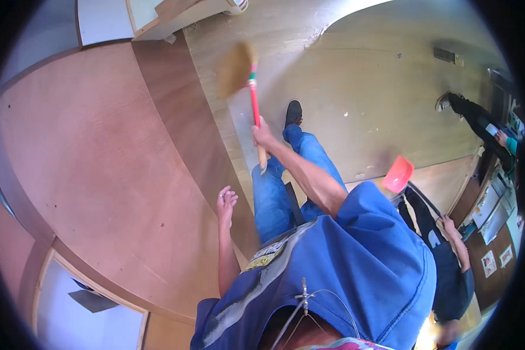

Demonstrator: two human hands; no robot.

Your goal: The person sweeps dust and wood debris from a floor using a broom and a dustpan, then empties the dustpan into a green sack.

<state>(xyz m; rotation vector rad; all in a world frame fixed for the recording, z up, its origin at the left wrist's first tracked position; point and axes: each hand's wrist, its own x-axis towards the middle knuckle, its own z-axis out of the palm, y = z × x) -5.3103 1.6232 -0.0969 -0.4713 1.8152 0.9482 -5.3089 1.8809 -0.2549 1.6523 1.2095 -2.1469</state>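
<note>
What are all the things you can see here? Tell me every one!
broom: one, straw-coloured head, red handle, held over the floor ahead
dustpan: one, red-orange, right of the legs
wooden board: one, large, reddish-brown, on the left
floor: pale wood, ahead
other people: two, dark clothes, far right and lower right
shoe: one, black
right hand: gripping the broom handle
left hand: empty, by the board's edge

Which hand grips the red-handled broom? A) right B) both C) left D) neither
A: the right hand is closed around the broom at its red handle, bristles over the floor, while the left hand hangs empty by the wooden panel.
</note>
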